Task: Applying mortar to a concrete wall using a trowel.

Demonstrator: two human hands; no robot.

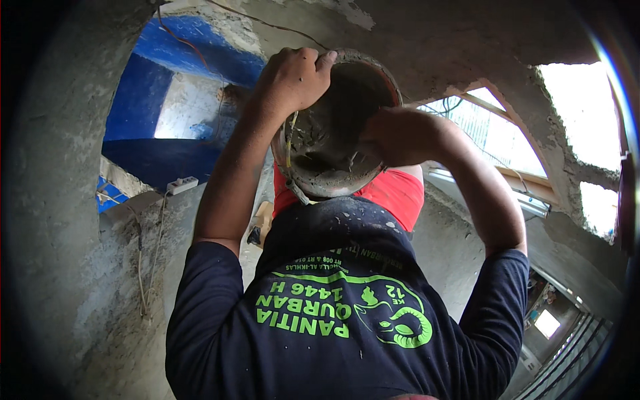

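A round bucket tilts toward me in front of my red shorts, its rim crusted with grey. Wet grey mortar coats its inside. My left hand grips the upper left of the rim, thumb lying along the edge. At the right side of the opening, my right hand reaches in with fingers curled; shadow and blur hide what they hold. A thin pale streak shows just below those fingers. Down the bucket's left side hangs a yellowish, mortar-smeared handle.
Rough grey plastered wall stands at the left, beside a blue-painted recess. A white power strip with a cable sits on the ledge there. Window openings and a wooden frame piece lie at the right. Loose wire runs overhead.
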